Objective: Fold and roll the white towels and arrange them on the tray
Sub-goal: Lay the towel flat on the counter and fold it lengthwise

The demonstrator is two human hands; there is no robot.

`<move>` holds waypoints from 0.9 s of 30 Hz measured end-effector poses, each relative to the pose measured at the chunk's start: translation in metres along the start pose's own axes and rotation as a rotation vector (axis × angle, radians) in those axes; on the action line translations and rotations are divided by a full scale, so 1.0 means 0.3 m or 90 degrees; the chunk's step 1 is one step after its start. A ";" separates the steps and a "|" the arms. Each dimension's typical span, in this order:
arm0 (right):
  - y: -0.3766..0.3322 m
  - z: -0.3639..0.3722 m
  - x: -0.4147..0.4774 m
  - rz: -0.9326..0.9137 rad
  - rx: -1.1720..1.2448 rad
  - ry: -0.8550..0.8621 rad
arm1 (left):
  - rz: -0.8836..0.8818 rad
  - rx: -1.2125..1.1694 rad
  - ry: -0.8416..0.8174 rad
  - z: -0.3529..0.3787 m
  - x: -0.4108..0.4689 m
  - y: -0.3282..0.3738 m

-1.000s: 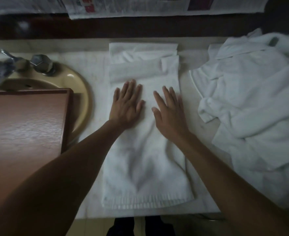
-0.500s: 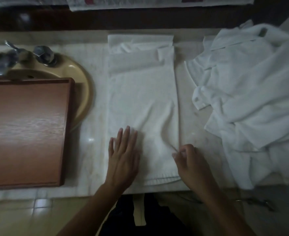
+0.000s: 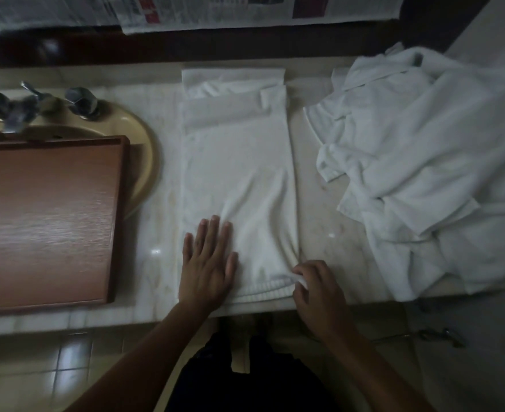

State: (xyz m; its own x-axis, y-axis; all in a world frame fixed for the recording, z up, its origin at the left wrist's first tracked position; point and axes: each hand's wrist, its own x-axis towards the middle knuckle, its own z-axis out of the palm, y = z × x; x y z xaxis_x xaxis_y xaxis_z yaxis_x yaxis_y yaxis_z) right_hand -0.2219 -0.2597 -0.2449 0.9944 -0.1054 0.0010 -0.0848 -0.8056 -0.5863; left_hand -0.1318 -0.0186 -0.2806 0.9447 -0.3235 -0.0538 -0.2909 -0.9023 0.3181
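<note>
Pale marble counter (image 3: 328, 209), dim light. Wooden tray (image 3: 46, 218) at left, overlapping beige sink (image 3: 144, 150). Heap of rumpled white towels (image 3: 429, 162) at right. Folded terry towel (image 3: 239, 173) lies between. Left hand (image 3: 206, 263) flat, fingers straight, pressing near end; right hand (image 3: 316, 283) pinches ribbed near corner.

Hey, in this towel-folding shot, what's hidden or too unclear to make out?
Head view only.
Sink: basin mostly covered by the tray, whose left side the frame edge cuts off.
Towel pile: tangled and cut off at the right edge, so no count.
Newspaper: print blurred, top cut off.
Folded towel: near right corner partly hidden under the pinching right hand.
</note>
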 end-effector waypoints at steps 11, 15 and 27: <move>-0.001 -0.022 -0.049 -0.054 -0.109 0.051 | 0.005 0.016 -0.018 -0.002 -0.001 0.002; -0.037 -0.040 0.000 -0.036 -0.124 0.049 | 0.007 -0.008 -0.025 -0.002 0.002 -0.002; 0.021 0.117 0.197 -0.067 -0.286 -0.130 | 0.026 -0.007 -0.049 -0.039 -0.157 -0.083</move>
State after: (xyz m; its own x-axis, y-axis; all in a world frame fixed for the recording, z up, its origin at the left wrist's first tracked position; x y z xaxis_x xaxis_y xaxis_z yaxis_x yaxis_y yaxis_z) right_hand -0.1616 -0.2506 -0.2769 0.9873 0.0703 -0.1427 0.0431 -0.9817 -0.1856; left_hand -0.1673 0.0225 -0.2748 0.9178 -0.3807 -0.1128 -0.3262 -0.8849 0.3324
